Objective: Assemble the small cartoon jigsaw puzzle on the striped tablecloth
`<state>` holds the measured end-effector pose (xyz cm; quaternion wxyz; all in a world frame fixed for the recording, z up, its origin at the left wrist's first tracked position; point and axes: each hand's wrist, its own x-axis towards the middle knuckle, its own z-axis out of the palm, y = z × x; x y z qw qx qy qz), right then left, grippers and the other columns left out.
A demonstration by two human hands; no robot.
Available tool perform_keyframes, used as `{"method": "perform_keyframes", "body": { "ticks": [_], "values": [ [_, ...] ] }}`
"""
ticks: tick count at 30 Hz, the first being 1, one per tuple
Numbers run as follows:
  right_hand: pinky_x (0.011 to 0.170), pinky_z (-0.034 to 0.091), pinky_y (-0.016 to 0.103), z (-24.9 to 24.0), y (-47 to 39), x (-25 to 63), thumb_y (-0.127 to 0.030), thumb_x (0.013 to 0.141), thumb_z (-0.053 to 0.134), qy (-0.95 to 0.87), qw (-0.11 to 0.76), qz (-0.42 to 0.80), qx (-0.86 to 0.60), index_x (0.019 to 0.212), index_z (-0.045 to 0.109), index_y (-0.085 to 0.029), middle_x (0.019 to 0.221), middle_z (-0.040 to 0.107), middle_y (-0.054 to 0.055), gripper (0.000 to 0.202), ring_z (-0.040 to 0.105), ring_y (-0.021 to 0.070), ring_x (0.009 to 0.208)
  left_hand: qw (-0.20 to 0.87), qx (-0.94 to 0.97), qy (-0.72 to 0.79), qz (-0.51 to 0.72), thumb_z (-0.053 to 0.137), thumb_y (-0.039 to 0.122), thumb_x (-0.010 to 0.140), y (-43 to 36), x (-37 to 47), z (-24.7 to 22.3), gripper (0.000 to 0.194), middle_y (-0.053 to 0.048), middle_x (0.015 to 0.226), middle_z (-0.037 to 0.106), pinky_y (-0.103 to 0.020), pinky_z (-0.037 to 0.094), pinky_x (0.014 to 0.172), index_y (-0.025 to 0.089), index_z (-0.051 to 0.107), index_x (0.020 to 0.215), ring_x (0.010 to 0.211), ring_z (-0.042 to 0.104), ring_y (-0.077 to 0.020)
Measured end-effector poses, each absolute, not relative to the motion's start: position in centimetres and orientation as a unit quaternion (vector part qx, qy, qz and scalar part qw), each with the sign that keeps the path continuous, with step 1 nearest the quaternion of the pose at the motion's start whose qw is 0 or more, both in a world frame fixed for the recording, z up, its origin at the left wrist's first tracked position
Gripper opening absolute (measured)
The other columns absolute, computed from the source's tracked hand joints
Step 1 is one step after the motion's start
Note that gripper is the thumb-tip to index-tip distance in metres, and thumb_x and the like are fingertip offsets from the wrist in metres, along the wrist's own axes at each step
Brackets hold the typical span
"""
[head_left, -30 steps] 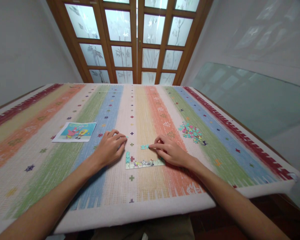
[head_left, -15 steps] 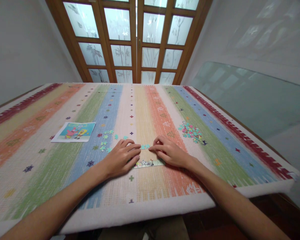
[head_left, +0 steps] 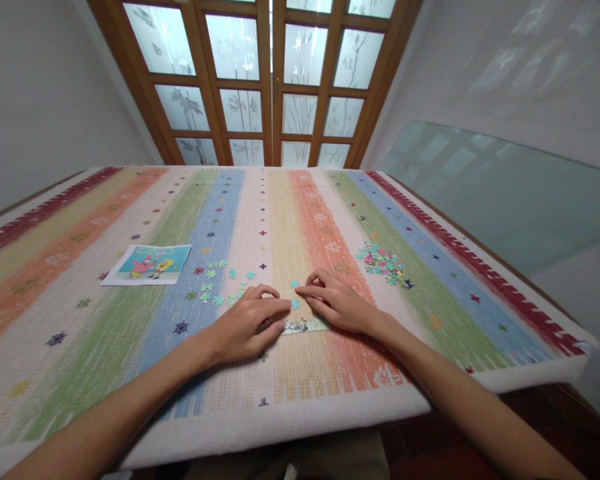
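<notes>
Two turquoise puzzle pieces lie apart between my hands: an upper piece [head_left: 295, 284] at the fingertips of my right hand [head_left: 336, 301], and a lower piece [head_left: 295, 304] touched by the index finger of my left hand [head_left: 254, 323]. My left hand rests on the cloth with its fingers bent and thumb apart from them. The right hand is curled, its fingers slightly spread. Just below them is an assembled puzzle strip [head_left: 305, 326], its ends partly hidden by my hands.
Loose turquoise pieces [head_left: 219, 301] are scattered left of centre. A pile of mixed pieces [head_left: 380, 263] sits at the right. A printed cartoon picture [head_left: 150, 265] lies at the left on the striped tablecloth [head_left: 230, 387].
The two turquoise pieces were side by side and now sit apart, one above the other. My left hand has shifted right and slightly down, uncovering more loose pieces.
</notes>
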<state>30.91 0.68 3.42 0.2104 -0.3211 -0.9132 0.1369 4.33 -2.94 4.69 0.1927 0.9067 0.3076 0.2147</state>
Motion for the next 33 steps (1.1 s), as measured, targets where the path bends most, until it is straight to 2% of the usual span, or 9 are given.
{"method": "perform_keyframes", "body": {
  "ticks": [3,7,12,16,21,25,30,33],
  "values": [
    [0.093,0.05,0.044,3.5,0.6,30.9,-0.023,0.106,0.049,-0.911,0.219,0.159,-0.312,0.124,0.074,-0.023,0.109,0.062,0.012,0.031,0.057,0.0248,0.103,0.191,0.902,0.319,0.218,0.048,0.028,0.103,-3.0,4.5,4.5,0.027,-0.008,0.115,0.072,-0.051,0.05,0.1,0.026,0.063,0.125,0.118,0.057,-0.0299],
    [0.092,0.051,0.043,3.7,0.5,30.9,-0.025,0.104,0.055,-0.919,0.213,0.174,-0.284,0.118,0.077,-0.025,0.11,0.063,0.011,0.027,0.057,0.0245,0.104,0.145,0.909,0.327,0.215,0.049,0.029,0.103,-2.7,4.5,3.7,0.042,-0.012,0.135,0.065,-0.056,0.044,0.109,0.024,0.051,0.144,0.133,0.05,-0.033],
    [0.091,0.05,0.042,3.6,0.5,30.7,-0.032,0.101,0.062,-0.918,0.224,0.166,-0.282,0.109,0.079,-0.023,0.105,0.064,0.01,0.021,0.058,0.0243,0.101,0.12,0.917,0.346,0.161,0.049,0.052,0.105,-2.3,4.8,3.2,0.061,-0.019,0.152,0.052,-0.059,0.036,0.117,0.018,0.038,0.155,0.146,0.039,-0.0378],
    [0.089,0.05,0.041,3.4,0.9,30.9,-0.032,0.101,0.063,-0.907,0.237,0.16,-0.31,0.103,0.078,-0.021,0.101,0.063,0.009,0.018,0.059,0.0233,0.098,0.112,0.911,0.369,0.148,0.044,0.052,0.107,-2.0,4.8,3.3,0.059,-0.02,0.15,0.055,-0.059,0.036,0.115,0.015,0.039,0.153,0.143,0.043,-0.0374],
    [0.087,0.049,0.041,3.3,1.6,31.9,-0.026,0.097,0.066,-0.897,0.234,0.147,-0.344,0.095,0.076,-0.022,0.099,0.066,0.008,0.011,0.061,0.0235,0.095,0.118,0.891,0.389,0.203,0.054,0.037,0.101,-1.3,3.4,3.8,0.062,-0.012,0.13,0.07,-0.055,0.04,0.11,0.019,0.034,0.157,0.125,0.053,-0.0325],
    [0.084,0.049,0.041,3.4,2.0,32.4,-0.023,0.096,0.063,-0.889,0.244,0.118,-0.369,0.09,0.074,-0.023,0.095,0.066,0.009,0.012,0.061,0.0246,0.092,0.104,0.87,0.406,0.26,0.051,0.023,0.098,-0.3,2.0,3.7,0.05,-0.009,0.113,0.073,-0.051,0.044,0.103,0.02,0.046,0.148,0.112,0.057,-0.0295],
    [0.079,0.049,0.041,3.2,2.1,32.4,-0.036,0.094,0.07,-0.876,0.237,0.11,-0.405,0.082,0.069,-0.022,0.088,0.064,0.008,0.018,0.06,0.0249,0.087,0.048,0.892,0.389,0.225,0.047,0.026,0.103,0.5,1.7,3.4,0.035,-0.01,0.129,0.065,-0.05,0.044,0.101,0.025,0.063,0.134,0.116,0.051,-0.03],
    [0.079,0.049,0.041,3.1,2.2,32.4,-0.033,0.094,0.07,-0.877,0.232,0.11,-0.406,0.082,0.069,-0.022,0.088,0.064,0.008,0.016,0.06,0.0245,0.086,0.029,0.905,0.379,0.189,0.044,0.026,0.105,0.5,2.0,3.3,0.032,-0.009,0.131,0.064,-0.051,0.042,0.102,0.026,0.067,0.128,0.119,0.049,-0.0303]
  ]
}}
